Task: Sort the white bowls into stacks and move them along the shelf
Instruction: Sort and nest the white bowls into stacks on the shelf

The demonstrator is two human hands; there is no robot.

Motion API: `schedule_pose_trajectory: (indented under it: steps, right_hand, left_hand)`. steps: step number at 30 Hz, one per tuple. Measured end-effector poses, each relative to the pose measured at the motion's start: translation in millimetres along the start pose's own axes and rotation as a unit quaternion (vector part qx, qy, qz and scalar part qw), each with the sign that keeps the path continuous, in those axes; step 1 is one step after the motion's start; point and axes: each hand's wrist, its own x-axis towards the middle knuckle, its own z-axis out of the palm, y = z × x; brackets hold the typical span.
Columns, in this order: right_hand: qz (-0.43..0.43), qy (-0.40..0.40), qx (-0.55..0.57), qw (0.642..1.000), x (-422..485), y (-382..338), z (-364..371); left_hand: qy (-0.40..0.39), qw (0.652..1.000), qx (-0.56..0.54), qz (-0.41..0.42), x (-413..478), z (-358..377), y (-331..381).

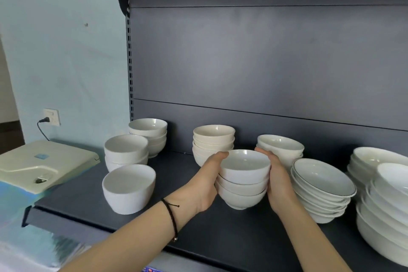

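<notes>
A stack of three white bowls (244,180) sits between both my hands at the middle of the dark shelf (181,185). My left hand (204,185) presses its left side, my right hand (277,180) its right side. Whether the stack rests on the shelf or is lifted, I cannot tell. Behind it stand another bowl stack (213,139) and a shallower stack (281,147). To the left are a single bowl (129,187), a short stack (125,151) and a taller stack (149,133) at the back.
Stacked rimmed plates (323,185) stand right of my right hand, with larger dishes (385,201) at the far right. A cream appliance (42,163) lies beyond the shelf's left end, below a wall socket (51,116). The shelf's back panel (265,62) rises behind.
</notes>
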Motion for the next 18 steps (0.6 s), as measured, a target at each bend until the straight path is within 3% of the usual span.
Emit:
schedule_pose_trajectory:
  steps: [6,10,15,18]
  right_hand:
    - [-0.057,0.020,-0.018,0.998,2,-3,-4]
    - [-0.114,0.036,-0.049,0.992,1,1,-3]
    - [-0.178,0.041,-0.083,0.980,-4,-7,-6]
    - [-0.282,0.033,-0.192,0.939,-13,-13,-8]
  left_hand:
    - [0.010,1.000,0.014,0.026,-11,4,-8]
    - [0.039,0.981,0.175,0.069,-20,-8,-8]
    - [0.114,0.890,0.402,0.184,-44,-29,5]
    - [0.133,0.796,0.539,0.241,-65,-47,20]
